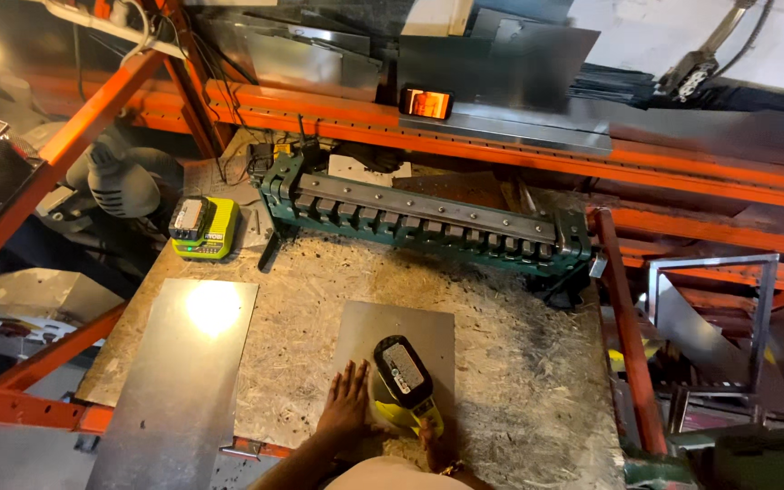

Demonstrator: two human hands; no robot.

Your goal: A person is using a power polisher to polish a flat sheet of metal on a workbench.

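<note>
Right now, at the near edge of the surface (519,363), the left hand (347,408) lies flat with fingers spread, pressing on the small metal sheet (392,336), while the right hand (433,445) is clenched around the handle of the yellow cordless tool (403,381), its head down on that same sheet. Good practice here, I'd judge: keep the flat palm bearing down well clear of the tool's working end so the sheet can't skate. Off to the near left corner, a larger metal sheet (179,381) overhangs the edge. Further back, the yellow battery charger (203,227) sits at the far left, and the green bending brake (428,222) runs along the far edge.
</note>
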